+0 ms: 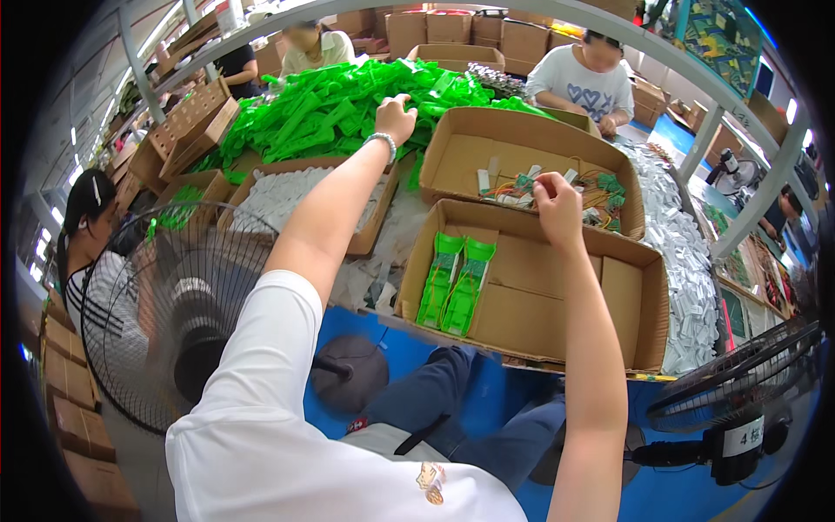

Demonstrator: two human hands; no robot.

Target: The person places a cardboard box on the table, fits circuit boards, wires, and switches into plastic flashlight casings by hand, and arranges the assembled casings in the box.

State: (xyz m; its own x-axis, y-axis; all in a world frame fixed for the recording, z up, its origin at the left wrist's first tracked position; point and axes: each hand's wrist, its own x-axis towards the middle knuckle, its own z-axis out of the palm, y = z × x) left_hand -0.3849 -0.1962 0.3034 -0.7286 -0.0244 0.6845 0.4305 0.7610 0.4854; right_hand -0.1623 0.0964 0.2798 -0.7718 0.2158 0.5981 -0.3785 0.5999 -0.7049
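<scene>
My left hand (396,120) reaches over the big pile of green plastic casings (300,113), a beaded bracelet at its wrist. Its fingers are curled; whatever lies within them is hidden. Over the far cardboard box (448,157), my right hand (559,209) pinches at a small green circuit board (524,182) with thin coloured wires. More wired boards (611,187) and white pieces lie in that box. In the nearer cardboard box (531,300), two green casings (470,287) rest side by side at the left, with boards and wires inside.
A carton of white parts (283,198) stands left of the boxes. Loose white pieces (674,252) cover the table's right side. Black fans (196,304) flank me, one at either side. A metal rail (330,9) crosses above. Several people sit around the table.
</scene>
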